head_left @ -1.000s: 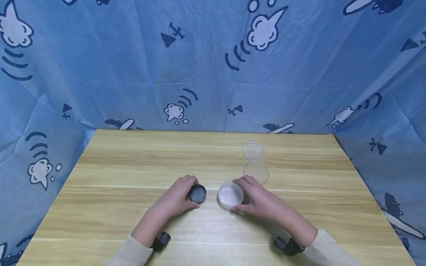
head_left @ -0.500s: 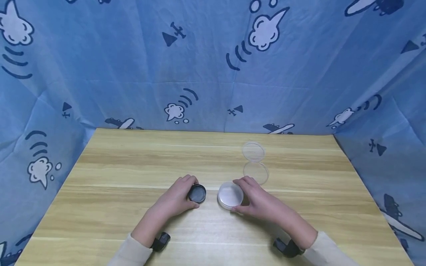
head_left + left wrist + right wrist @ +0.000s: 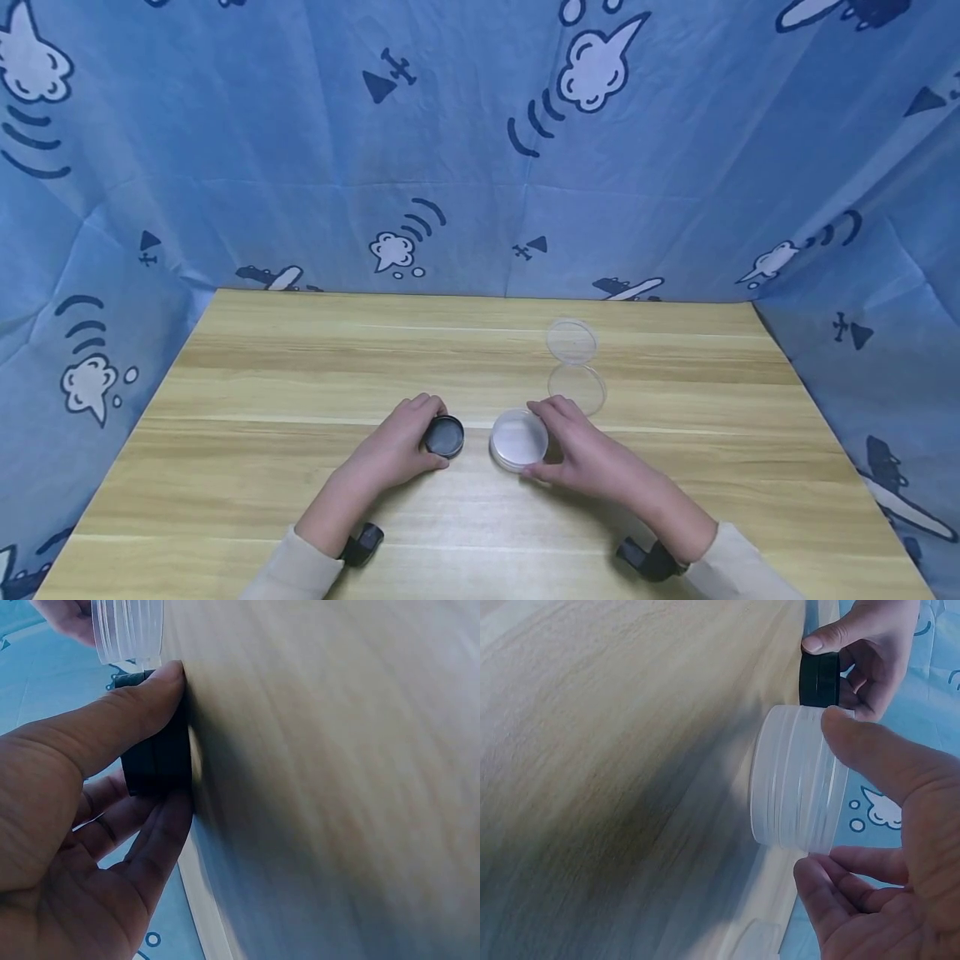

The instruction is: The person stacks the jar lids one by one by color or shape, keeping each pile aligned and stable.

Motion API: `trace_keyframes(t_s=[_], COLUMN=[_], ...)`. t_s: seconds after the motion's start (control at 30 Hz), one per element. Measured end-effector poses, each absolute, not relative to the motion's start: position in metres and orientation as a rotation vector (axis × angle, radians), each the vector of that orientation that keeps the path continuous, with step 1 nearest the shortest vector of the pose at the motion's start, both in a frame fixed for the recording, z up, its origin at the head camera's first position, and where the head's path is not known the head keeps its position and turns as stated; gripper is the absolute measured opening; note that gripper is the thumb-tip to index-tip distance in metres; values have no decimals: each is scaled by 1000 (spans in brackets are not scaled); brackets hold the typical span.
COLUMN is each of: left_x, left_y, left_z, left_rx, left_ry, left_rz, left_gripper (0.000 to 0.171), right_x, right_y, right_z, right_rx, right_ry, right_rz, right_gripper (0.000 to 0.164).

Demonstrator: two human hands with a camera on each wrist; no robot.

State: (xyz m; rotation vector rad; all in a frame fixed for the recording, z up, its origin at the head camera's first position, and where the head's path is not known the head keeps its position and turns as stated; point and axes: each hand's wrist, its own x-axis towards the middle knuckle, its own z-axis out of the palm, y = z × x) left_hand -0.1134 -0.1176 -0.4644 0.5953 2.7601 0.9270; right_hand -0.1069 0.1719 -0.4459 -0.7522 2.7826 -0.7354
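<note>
My left hand pinches a small stack of black round lids between thumb and fingers. A seam runs round the side of the black stack in the left wrist view. Just to the right, my right hand holds a wider stack of clear plastic lids by its sides. Several ridges show along the wall of this clear stack in the right wrist view. Both stacks sit low at the wooden tabletop, with a narrow gap between them in the head view.
Two thin clear round lids lie behind my right hand, a far one and a nearer one, edge to edge. The wooden table is bounded by a blue patterned cloth behind and at both sides.
</note>
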Motion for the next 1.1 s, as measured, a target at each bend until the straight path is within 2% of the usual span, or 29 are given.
trace_keyframes(t_s=[0.23,0.57,1.1], left_x=[-113,-114,-114], left_y=[-118,-118,-119], left_z=[-465,-465,-466], left_rx=[605,594,583], left_ry=[2768,2758,2744], left_rz=[924,926,935], left_gripper=[49,49,50], right_x=[-106,-118,-142], right_y=[180,198,231], right_z=[-443,-441,-453], right_rx=[-691,-619,-466], right_ry=[2762,2850,2931], right_rz=[-795,-904,-874], right_gripper=[86,70,84])
